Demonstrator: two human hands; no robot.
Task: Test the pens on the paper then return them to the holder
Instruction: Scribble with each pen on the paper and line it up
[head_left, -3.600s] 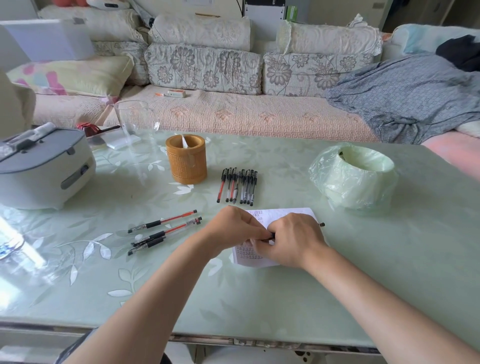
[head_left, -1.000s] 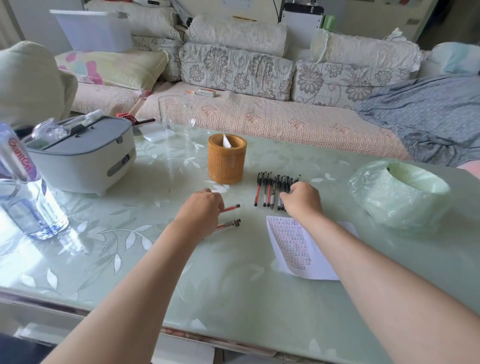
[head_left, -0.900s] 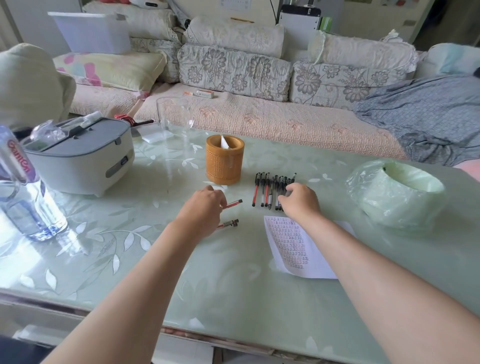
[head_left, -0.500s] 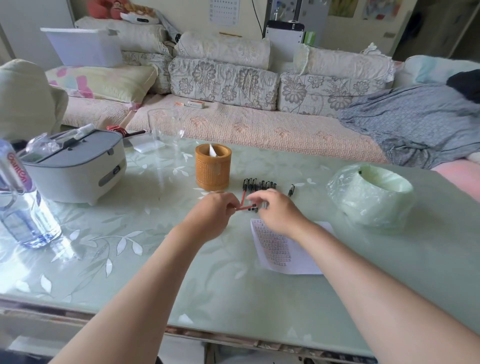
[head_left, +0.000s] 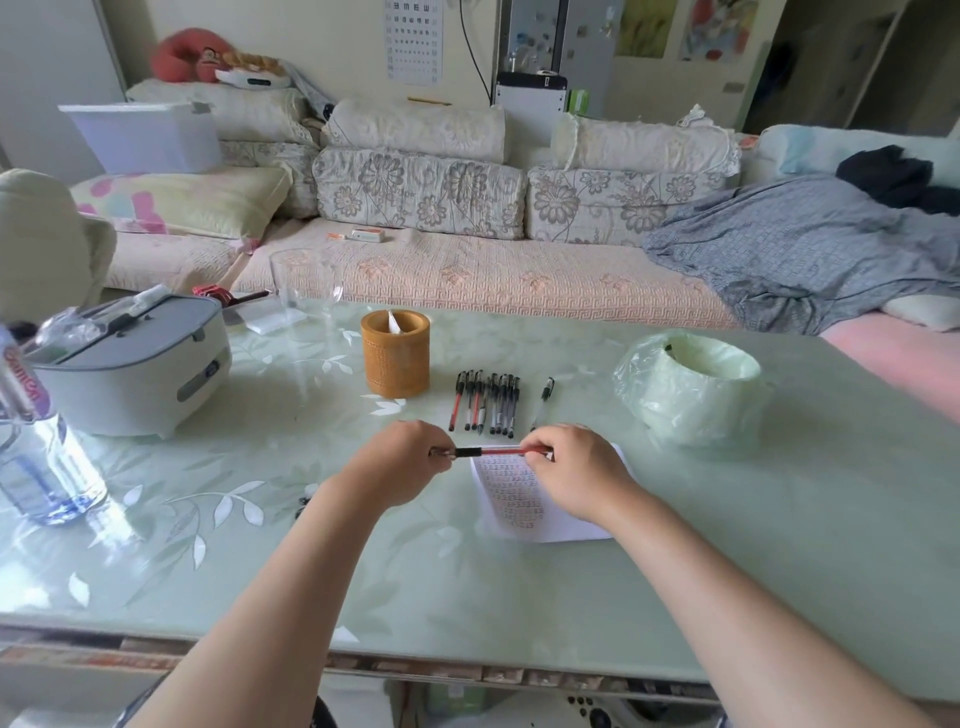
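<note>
Both hands have come away from the pen row and are now meeting over the top edge of the paper (head_left: 514, 493), with a red pen (head_left: 493, 451) stretching level between them. The green table (head_left: 519, 597) is carrying everything. The paper is lying flat under the right hand (head_left: 576, 467), and the round wooden holder (head_left: 396, 353) is standing further back, just left of the row of pens (head_left: 485, 402). The left hand (head_left: 400, 462) is curling its fingers round the pen's dark end and the right is pinching the red end, both forearms reaching in from the near edge, knuckles up
</note>
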